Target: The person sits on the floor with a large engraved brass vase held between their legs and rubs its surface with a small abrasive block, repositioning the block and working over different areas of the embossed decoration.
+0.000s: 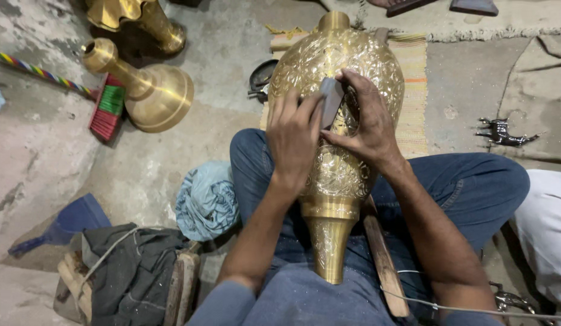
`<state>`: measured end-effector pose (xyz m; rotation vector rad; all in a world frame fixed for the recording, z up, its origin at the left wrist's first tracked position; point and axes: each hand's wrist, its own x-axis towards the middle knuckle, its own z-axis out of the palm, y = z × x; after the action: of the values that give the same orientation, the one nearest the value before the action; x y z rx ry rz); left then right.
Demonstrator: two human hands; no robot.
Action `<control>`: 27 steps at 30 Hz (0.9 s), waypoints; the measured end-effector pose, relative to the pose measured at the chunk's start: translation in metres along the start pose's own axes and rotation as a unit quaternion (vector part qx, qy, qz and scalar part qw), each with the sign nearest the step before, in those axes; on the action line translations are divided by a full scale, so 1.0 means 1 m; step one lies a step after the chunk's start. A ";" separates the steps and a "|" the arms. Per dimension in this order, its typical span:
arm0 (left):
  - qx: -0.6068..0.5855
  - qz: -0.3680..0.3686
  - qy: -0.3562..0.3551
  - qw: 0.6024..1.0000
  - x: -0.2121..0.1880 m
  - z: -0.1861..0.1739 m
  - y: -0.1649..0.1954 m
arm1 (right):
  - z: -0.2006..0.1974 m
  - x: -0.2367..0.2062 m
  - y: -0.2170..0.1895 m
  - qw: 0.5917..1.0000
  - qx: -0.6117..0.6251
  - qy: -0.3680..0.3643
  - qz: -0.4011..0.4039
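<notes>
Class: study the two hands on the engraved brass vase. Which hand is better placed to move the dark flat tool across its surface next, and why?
Probably the right hand: its fingers pinch the dark flat tool against the brass vase. The left hand touches it too, but rests more on the vase.

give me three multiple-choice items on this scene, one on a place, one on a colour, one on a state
1. Where does the engraved vase lie?
A. across the person's lap
B. upright on a shelf
C. inside a box

2. What colour are the brush bristles?
A. all white
B. red and green
C. black

3. What are the left hand and right hand doing?
A. resting on the floor
B. both empty and apart
C. both holding a dark tool against the vase

Answers: 1 A, it rests on the blue-trousered legs. 2 B, green strip beside red. 3 C, the fingers of both hands grip the tool on the metal.
</notes>
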<state>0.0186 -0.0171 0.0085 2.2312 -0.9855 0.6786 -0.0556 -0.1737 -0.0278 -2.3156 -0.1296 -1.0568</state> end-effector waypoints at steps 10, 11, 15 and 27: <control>0.024 0.029 0.023 0.999 0.019 0.016 0.000 | -0.003 0.001 -0.003 0.999 -0.005 -0.018 0.031; 0.023 0.027 0.023 0.999 0.017 0.015 -0.001 | -0.003 0.001 -0.002 0.999 -0.007 -0.018 0.030; 0.014 -0.019 -0.045 0.999 -0.015 0.000 -0.003 | 0.000 0.000 0.000 1.000 0.006 -0.011 0.015; 0.017 0.020 0.012 1.000 0.010 0.006 0.002 | -0.003 0.003 -0.005 1.000 0.010 -0.009 0.019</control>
<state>0.0243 -0.0270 0.0112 2.2328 -1.0154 0.7421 -0.0567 -0.1712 -0.0214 -2.3007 -0.1022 -1.0123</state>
